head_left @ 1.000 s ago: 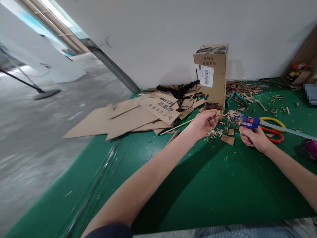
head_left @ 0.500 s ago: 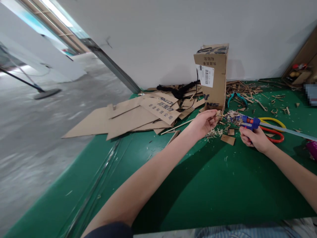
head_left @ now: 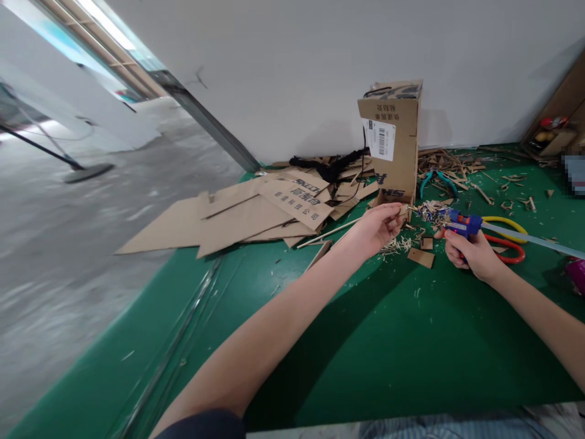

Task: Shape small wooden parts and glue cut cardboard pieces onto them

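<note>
My right hand is wrapped round the handle of a blue hot glue gun. A long translucent glue stick sticks out of its back. Bits of scrap cling round its front end, and the nozzle points left at my left fingertips. My left hand is closed in a pinch, with a thin wooden stick running out from behind it to the left. A small tan piece shows by the fingertips, partly hidden. Just behind the hand stands a tall cardboard box with a white label.
Flat cardboard sheets lie at the left, with black cloth behind them. Teal-handled pliers rest by cardboard scraps. Scissors with yellow and red handles lie behind my right hand. Wood slivers and cardboard pieces dot the green table.
My right hand and the glue gun have shifted very slightly to the right, so the nozzle is a little farther from my left fingertips. My left hand stays almost still.
</note>
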{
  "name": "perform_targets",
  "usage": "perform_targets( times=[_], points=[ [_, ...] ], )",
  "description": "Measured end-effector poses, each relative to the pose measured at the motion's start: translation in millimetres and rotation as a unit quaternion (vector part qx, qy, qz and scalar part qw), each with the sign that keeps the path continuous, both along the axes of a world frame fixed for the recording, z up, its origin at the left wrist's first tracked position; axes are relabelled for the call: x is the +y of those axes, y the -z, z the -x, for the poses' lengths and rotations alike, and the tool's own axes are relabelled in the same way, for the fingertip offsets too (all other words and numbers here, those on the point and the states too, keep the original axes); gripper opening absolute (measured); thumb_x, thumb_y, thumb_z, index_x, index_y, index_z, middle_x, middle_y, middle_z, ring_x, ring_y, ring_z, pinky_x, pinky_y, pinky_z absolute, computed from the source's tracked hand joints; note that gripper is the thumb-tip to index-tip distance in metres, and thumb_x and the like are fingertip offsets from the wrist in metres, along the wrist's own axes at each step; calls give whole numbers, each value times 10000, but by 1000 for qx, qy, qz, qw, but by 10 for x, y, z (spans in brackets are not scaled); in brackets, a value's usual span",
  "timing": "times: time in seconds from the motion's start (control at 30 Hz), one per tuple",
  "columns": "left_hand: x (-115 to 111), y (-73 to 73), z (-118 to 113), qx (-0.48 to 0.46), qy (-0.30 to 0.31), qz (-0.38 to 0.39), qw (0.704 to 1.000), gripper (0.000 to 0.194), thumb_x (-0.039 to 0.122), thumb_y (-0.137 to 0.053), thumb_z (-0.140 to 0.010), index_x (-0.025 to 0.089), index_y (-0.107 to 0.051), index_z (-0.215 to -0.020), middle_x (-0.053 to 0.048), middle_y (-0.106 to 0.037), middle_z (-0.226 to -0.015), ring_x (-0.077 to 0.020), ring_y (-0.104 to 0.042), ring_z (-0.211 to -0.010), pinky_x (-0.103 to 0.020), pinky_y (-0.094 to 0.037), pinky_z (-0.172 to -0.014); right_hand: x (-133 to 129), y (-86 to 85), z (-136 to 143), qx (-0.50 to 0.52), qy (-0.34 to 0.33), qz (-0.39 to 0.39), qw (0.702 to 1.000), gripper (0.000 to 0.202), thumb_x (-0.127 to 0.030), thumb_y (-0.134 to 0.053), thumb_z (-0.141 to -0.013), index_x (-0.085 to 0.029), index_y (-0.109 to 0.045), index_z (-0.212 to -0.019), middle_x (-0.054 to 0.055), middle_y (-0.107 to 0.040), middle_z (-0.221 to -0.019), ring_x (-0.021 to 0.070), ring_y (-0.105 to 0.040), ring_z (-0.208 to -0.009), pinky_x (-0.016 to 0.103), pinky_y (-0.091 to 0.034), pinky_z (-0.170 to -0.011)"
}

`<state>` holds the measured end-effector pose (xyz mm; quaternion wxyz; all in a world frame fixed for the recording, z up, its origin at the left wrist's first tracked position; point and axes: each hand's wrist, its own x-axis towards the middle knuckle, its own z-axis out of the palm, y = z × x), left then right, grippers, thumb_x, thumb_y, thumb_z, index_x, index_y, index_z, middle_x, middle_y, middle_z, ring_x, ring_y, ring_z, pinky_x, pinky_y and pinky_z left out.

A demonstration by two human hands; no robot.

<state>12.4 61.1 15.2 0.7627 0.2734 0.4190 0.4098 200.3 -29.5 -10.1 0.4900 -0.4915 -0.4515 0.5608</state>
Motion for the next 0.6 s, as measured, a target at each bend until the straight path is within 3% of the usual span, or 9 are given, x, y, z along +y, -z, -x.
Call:
perform_targets(
  times=[0.4,0.5,0.6],
  points=[
    [2,32,2,-3,17,11,1000,64,84,-641,-804,145,-660,-794,-18,-575,-607,-73,-540,-539,-182,-418,-470,31,12,-92,-15,41,-68,997,311,-498,-610,-801,-216,-547,-917,-74,-394,-530,77,-346,-422,221,-235,-367],
    [9,41,13,4,23,2,1000,48,103,-667,-788,151,-662,-787,-24,-575,-615,-80,-538,-549,-198,-404,-472,28,-61,-114,-66,82,-78,991,325,-511,-605,-784,-213,-571,-910,-61,-399,-535,90,-349,-428,248,-272,-391],
    [23,61,32,24,35,-26,999,39,135,-684,-777,163,-663,-794,-30,-585,-653,-92,-537,-554,-219,-362,-452,24,-143,-181,-203,140,-101,964,339,-511,-584,-786,-212,-591,-946,-9,-488,-586,140,-449,-493,291,-355,-469]
  ],
)
